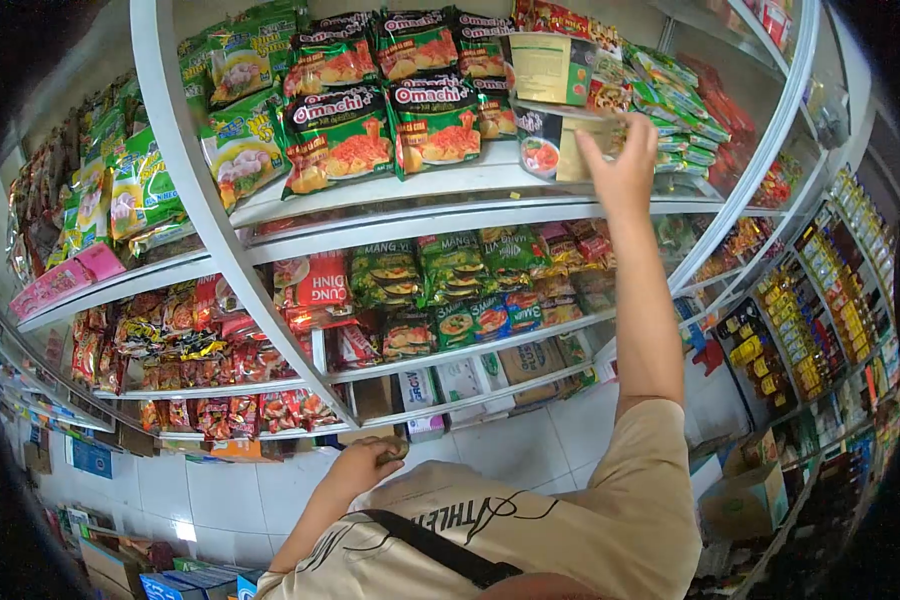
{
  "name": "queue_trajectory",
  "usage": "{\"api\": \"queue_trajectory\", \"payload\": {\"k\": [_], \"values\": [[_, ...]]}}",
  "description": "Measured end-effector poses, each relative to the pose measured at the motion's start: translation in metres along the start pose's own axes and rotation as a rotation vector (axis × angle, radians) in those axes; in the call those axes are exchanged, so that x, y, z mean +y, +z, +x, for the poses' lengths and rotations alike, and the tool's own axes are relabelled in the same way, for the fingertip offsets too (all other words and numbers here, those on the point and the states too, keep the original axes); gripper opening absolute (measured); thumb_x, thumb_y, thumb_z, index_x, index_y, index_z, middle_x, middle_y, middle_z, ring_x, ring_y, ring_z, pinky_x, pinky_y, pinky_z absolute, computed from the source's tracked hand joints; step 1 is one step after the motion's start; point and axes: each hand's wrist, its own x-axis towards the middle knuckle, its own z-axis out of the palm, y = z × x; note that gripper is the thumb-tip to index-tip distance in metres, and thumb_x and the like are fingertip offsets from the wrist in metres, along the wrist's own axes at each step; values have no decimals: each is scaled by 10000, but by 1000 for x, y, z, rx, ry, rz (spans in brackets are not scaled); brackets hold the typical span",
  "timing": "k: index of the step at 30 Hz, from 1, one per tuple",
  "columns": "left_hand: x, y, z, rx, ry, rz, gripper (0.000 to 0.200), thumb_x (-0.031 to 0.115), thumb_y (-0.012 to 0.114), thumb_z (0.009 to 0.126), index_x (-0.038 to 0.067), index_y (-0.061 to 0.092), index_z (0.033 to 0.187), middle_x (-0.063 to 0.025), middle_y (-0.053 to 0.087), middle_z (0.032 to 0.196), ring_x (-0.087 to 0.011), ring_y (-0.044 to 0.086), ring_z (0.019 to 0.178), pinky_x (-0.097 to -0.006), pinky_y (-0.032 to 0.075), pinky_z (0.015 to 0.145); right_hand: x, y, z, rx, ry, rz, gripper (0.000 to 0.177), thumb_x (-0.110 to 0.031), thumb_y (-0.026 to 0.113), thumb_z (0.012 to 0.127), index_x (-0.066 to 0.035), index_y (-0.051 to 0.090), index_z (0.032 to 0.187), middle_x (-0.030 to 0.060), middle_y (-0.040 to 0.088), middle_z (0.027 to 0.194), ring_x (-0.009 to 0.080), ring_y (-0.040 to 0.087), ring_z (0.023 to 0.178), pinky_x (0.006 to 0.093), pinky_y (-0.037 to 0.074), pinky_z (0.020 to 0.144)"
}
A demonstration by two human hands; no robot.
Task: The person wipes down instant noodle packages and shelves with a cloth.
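My right hand (625, 165) reaches up to the top shelf, its fingers around the right side of an instant noodle cup (542, 150) with a beige panel and a noodle picture. A second noodle cup (550, 68) sits directly above it. To the left of the cups stand green and black Omachi noodle packets (437, 128). Low in front of my body, my left hand (358, 468) is closed around a small brownish-green thing (394, 451) that I cannot make out.
White frame posts (200, 190) divide the shelving, and a white shelf edge (450, 215) runs under the cups. Green noodle packets (670, 110) are stacked to the right. Lower shelves hold red packets (315, 285). Cardboard boxes (745, 500) stand on the tiled floor (515, 450).
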Motion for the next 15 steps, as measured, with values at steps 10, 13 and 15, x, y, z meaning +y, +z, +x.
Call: {"api": "queue_trajectory", "payload": {"k": [10, 13, 15], "values": [[-5, -2, -20, 188, -204, -75, 277, 260, 675, 721, 33, 618, 869, -161, 602, 838, -331, 568, 797, -381, 457, 704, -1, -3, 34, -417, -83, 62, 862, -332, 758, 621, -155, 315, 1338, 224, 265, 1365, 365, 330, 1235, 414, 341, 977], [-3, -1, -25, 196, -210, -75, 281, 263, 673, 722, 31, 620, 870, -165, 602, 830, -331, 566, 804, -382, 455, 707, -2, 15, 20, -344, -69, 20, 842, -366, 734, 649, -147, 308, 1342, 243, 246, 1366, 380, 338, 1225, 435, 347, 967], [-4, -1, -27, 204, -216, -72, 283, 264, 674, 722, 31, 621, 874, -166, 601, 834, -331, 565, 805, -382, 455, 709, 0, 15, 22, -358, -64, 22, 838, -401, 718, 659, -141, 308, 1342, 248, 237, 1368, 387, 338, 1223, 443, 349, 962]]}}
